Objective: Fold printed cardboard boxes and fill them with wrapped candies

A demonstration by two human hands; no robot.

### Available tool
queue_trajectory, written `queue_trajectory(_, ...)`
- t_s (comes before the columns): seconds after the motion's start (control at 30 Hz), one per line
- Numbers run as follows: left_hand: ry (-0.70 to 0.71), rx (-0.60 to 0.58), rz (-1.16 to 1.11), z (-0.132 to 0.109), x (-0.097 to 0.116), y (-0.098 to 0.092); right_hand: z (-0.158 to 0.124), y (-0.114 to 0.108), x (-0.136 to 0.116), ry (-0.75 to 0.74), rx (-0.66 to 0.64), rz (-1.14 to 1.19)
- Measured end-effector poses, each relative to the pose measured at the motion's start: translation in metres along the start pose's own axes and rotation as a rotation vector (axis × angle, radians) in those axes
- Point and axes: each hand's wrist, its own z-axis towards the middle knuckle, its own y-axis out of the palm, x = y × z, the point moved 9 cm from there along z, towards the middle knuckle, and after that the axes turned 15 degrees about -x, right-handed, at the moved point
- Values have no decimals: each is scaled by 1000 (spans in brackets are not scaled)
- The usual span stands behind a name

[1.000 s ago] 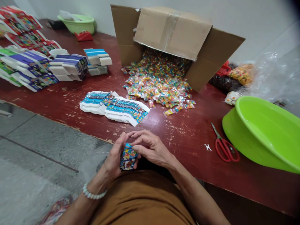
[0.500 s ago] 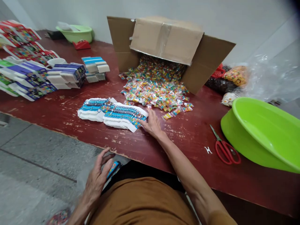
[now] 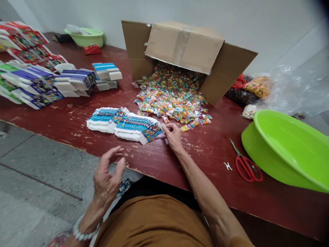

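Note:
Two overlapping rows of flat blue candy cartons with white flaps lie near the table's front edge. At the right end of the nearer row, my right hand pinches the white flap of the end carton between thumb and fingers. My left hand, wearing a beaded bracelet, hovers off the table edge, fingers apart and holding nothing. Below it, blue printed packs show partly beside my lap. Behind my right hand, small clear packets of colourful candy spill from a cardboard box lying on its side.
On the right are red-handled scissors, a white paper scrap and a green basin. Purple cartons, red cartons and blue-white boxes stand stacked left. A red tape dispenser sits by another green basin.
My right hand has closed on the end carton's flap and shifted slightly right. My left hand has risen and opened; the blue pack seen beside it earlier is no longer there.

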Motion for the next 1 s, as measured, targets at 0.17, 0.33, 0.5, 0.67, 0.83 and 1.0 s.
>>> queue_trajectory(0.17, 10, -94, -83, 26, 22, 7, -29, -1, -35, -62, -308, 227)
queue_trajectory(0.33, -346, -932, -704, 2, 21, 99, -68, 26, -79, -85, -704, 450)
queue_trajectory(0.5, -476, -1132, -909, -32, 33, 129, -82, 42, -94, -93, -817, 541)
queue_trajectory(0.67, -466, -942, -800, -24, 24, 121, -83, 38, -92, -87, -751, 563)
queue_trajectory(0.83, -445, -729, -780, -13, 16, 110, -99, 44, -85, 10, -774, 661)
queue_trajectory(1.0, -399, -685, -716, -4, 9, 110, -115, 62, -68, 170, -778, 640)
